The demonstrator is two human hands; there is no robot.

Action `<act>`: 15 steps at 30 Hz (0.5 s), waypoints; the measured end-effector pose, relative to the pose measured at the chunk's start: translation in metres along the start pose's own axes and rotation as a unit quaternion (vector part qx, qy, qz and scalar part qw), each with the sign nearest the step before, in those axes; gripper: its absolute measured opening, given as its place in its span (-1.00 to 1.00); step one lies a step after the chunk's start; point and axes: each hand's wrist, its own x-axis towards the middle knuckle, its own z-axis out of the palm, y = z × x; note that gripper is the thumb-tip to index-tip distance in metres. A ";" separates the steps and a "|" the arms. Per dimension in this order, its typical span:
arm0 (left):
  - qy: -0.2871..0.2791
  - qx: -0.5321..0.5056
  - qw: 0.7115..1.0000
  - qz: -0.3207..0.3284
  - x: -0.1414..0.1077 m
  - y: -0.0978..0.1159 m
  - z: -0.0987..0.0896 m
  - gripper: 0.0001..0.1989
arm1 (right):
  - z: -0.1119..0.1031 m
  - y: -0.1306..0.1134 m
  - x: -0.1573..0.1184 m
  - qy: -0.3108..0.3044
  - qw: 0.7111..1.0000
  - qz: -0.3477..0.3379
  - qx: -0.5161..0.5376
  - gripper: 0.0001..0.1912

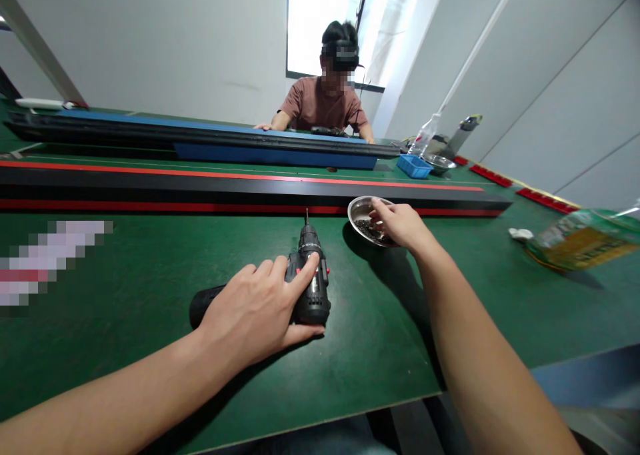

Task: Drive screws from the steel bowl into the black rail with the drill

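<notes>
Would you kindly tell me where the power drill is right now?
In the head view, the power drill lies near the middle, under the left hand, left of the metal bowl.

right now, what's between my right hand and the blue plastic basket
Head view: long black red-striped bar, then green tabletop, between your right hand and the basket.

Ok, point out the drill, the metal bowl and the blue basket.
Drill (317, 296): head view, rear of its body.
Metal bowl (358, 211): head view, inner wall, left side.
Blue basket (413, 169): head view, front wall.
</notes>
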 end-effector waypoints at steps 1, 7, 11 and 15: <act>0.000 0.000 1.000 0.000 0.000 0.000 0.000 -0.06 | 0.001 0.000 0.000 -0.007 1.000 -0.004 -0.003 -0.38; -0.002 -0.001 1.000 0.000 -0.001 0.000 0.001 -0.05 | 0.000 -0.003 -0.001 -0.001 1.000 -0.001 0.023 -0.38; -0.002 0.001 1.000 0.000 -0.001 0.001 0.000 -0.05 | 0.000 -0.002 0.000 0.002 1.000 -0.001 -0.001 -0.40; -0.001 0.002 1.000 0.000 0.000 0.000 0.001 -0.05 | 0.002 -0.003 -0.001 -0.027 1.000 -0.007 0.013 -0.42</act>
